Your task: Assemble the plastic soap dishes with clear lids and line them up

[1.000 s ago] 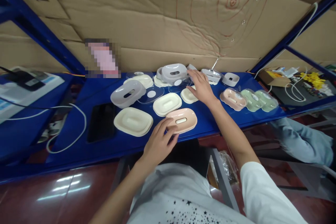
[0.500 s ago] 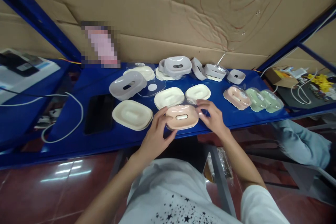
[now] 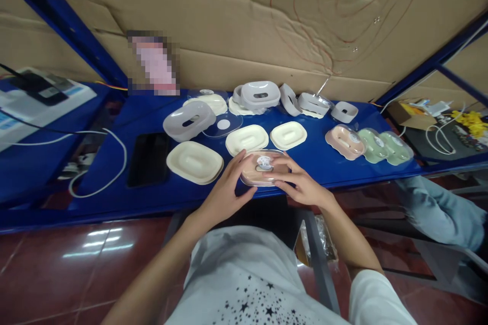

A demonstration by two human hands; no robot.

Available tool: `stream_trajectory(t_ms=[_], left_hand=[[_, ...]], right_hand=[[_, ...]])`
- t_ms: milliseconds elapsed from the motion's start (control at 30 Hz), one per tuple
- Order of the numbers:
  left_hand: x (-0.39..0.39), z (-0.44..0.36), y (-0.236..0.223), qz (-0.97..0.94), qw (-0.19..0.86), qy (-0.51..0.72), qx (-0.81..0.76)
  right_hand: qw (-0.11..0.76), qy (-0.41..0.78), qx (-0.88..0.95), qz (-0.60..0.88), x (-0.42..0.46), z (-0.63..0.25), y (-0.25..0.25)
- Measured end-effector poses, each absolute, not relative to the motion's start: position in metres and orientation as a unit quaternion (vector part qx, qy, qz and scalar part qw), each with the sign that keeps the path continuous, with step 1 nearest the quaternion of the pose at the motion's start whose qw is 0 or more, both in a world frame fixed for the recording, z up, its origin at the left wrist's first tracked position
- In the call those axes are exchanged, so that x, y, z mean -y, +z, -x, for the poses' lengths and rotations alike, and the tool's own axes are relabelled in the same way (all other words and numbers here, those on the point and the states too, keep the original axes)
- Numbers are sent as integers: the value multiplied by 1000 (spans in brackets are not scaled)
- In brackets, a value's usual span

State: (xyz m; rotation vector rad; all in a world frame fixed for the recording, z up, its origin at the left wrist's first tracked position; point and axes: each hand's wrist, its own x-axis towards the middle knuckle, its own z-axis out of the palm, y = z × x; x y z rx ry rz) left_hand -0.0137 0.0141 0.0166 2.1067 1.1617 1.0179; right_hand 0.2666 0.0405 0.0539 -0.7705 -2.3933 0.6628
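Note:
A peach soap dish [image 3: 249,175] lies near the front edge of the blue table, directly before me. Over it sits a clear lid [image 3: 263,161] with a round white label; whether it is fully seated I cannot tell. My left hand [image 3: 224,188] grips the left side of the dish, thumb at the front and fingers behind. The fingers of my right hand [image 3: 299,183] reach over the lid's right part and hold it. Cream oval trays [image 3: 247,139] lie just behind, and another cream tray [image 3: 194,163] is left of my left hand.
Grey soap dishes [image 3: 188,121] and clear lids stand along the back. On the right are a lidded peach dish [image 3: 345,142] and lidded green dishes [image 3: 375,144]. A black phone-like slab [image 3: 148,160] and a white cable [image 3: 124,157] lie left. A cardboard wall [image 3: 229,20] closes the back.
My right hand has moved left, and the clear lid with its label now covers the peach dish. My left hand still holds the dish. The view has shifted slightly.

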Motion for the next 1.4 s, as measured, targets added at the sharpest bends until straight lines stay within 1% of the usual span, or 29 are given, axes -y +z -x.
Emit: stream_trajectory(t_ms=[167,333,400,633,900,1067,1167,1233,1333,1400], left_hand=[[-15,14,15,-771,262,378,-441],[-15,15,15,-777,267,363,-440],[-15,15,15,-778,262,365,-439],[-15,14,16,-779,263,368,-434],[-10,12,17,-791,264,338,-437],[-8,13,20,-788,270,327,-446],[-8,13,18,-796,255,322,-444],[-9,12,16,-805,238,319,-440],[-10,12,13,-812,221,319,-435],[-9,12,13,-813,218,318,-436]], right_hand=[[267,227,891,288,-43,-264,51],[263,98,914,292,-40,-264,30],[262,65,920,284,-37,-265,25],[279,89,908,301,-33,-263,21],[284,77,879,375,-12,-275,15],[306,5,839,451,2,-316,12],[313,-33,796,518,1,-343,12],[290,-55,769,567,-4,-355,16],[219,-79,746,624,-18,-365,27],[203,-82,739,637,-35,-371,40]])
